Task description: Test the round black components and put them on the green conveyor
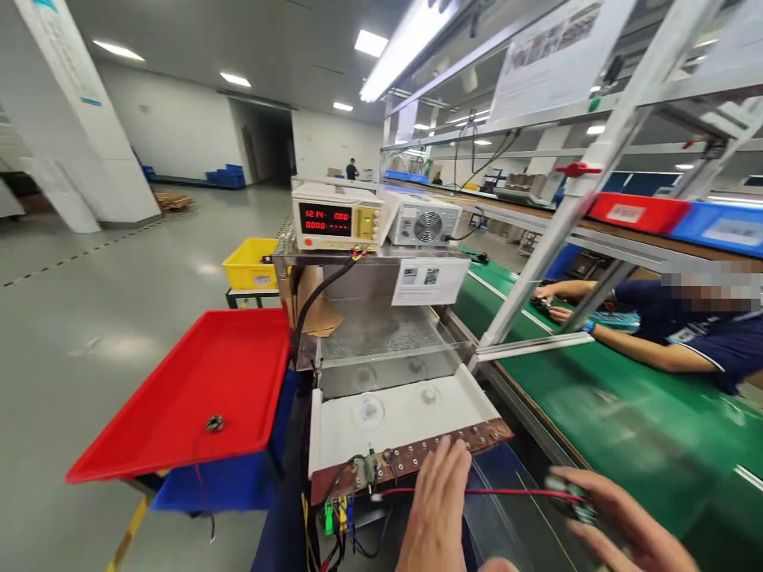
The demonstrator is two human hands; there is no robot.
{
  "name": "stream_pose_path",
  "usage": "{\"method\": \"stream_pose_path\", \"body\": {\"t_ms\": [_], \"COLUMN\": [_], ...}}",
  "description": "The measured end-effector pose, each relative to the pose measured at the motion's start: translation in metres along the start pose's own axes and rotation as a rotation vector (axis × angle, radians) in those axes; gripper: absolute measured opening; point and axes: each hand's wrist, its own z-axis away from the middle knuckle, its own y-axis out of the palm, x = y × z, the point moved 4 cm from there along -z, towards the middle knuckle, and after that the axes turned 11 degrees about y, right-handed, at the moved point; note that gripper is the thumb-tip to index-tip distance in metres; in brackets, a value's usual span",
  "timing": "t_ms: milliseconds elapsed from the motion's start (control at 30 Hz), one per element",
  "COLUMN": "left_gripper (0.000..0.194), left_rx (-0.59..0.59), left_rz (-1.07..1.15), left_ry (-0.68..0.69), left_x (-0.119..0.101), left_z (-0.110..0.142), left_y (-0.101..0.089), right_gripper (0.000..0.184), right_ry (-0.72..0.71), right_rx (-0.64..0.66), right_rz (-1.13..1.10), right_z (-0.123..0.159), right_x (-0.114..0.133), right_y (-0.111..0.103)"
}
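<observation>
My right hand (625, 516) grips a small circuit board (581, 504) near the edge of the green conveyor; blur hides its details. From the board a red wire (506, 492) stretches left to a small white connector (376, 498) by the brown terminal strip (417, 457). My left hand (438, 500) has its fingers stretched out in front of that strip, and the wire passes behind it. Green and yellow clips (335, 515) hang below the strip's left end. A similar small board (214, 423) with a wire lies in the red tray (191, 373).
A power supply (337, 218) with lit red digits stands on a metal shelf beyond the white fixture (393, 409). At the right, a co-worker's hands (551, 306) handle a dark part over the green conveyor (596, 397). A white frame post (536, 262) rises between us.
</observation>
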Motion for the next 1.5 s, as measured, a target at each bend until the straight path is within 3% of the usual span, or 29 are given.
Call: {"method": "stream_pose_path", "body": {"t_ms": [67, 167, 233, 333, 433, 533, 600, 700, 833, 1033, 1200, 1367, 1500], "left_gripper": [0.1, 0.082, 0.072, 0.071, 0.074, 0.073, 0.07, 0.062, 0.059, 0.055, 0.06, 0.067, 0.056], "left_rx": [0.056, 0.008, -0.135, -0.354, -0.527, -0.641, -0.636, -0.511, -0.331, -0.377, -0.426, -0.37, -0.274], "left_rz": [0.189, 0.649, 0.854, 0.926, 0.926, 0.966, 1.024, 1.067, 1.009, 0.83, 0.678, 0.475, 0.234], "left_ry": [-0.169, -0.469, -0.604, -0.711, -0.771, -0.792, -0.786, -0.759, -0.742, -0.64, -0.625, -0.586, -0.509], "left_x": [0.016, 0.053, 0.074, 0.094, 0.104, 0.113, 0.118, 0.118, 0.106, 0.091, 0.109, 0.136, 0.153], "left_z": [0.008, 0.03, 0.044, 0.064, 0.081, 0.092, 0.093, 0.088, 0.071, 0.03, -0.001, -0.014, -0.02], "left_y": [-0.003, -0.008, -0.017, -0.033, -0.046, -0.051, -0.048, -0.04, -0.039, -0.074, -0.096, -0.093, -0.087], "right_gripper": [0.044, 0.046, 0.047, 0.037, 0.028, 0.027, 0.03, 0.031, 0.039, 0.045, 0.043, 0.039, 0.035], "right_ry": [-0.09, -0.194, -0.273, -0.256, -0.161, -0.085, -0.031, 0.023, -0.01, -0.02, -0.02, -0.005, -0.038], "right_rx": [0.25, 0.323, 0.365, 0.46, 0.51, 0.501, 0.478, 0.458, 0.471, 0.454, 0.5, 0.587, 0.621], "right_rz": [-0.114, -0.205, -0.165, 0.024, 0.229, 0.358, 0.401, 0.433, 0.491, 0.53, 0.543, 0.537, 0.5], "right_z": [-0.031, -0.07, -0.089, -0.106, -0.112, -0.112, -0.112, -0.114, -0.113, -0.113, -0.113, -0.113, -0.114], "right_x": [0.046, 0.087, 0.1, 0.106, 0.104, 0.099, 0.094, 0.089, 0.093, 0.095, 0.091, 0.088, 0.087], "right_y": [0.066, 0.162, 0.225, 0.306, 0.352, 0.367, 0.367, 0.364, 0.365, 0.363, 0.366, 0.368, 0.37]}}
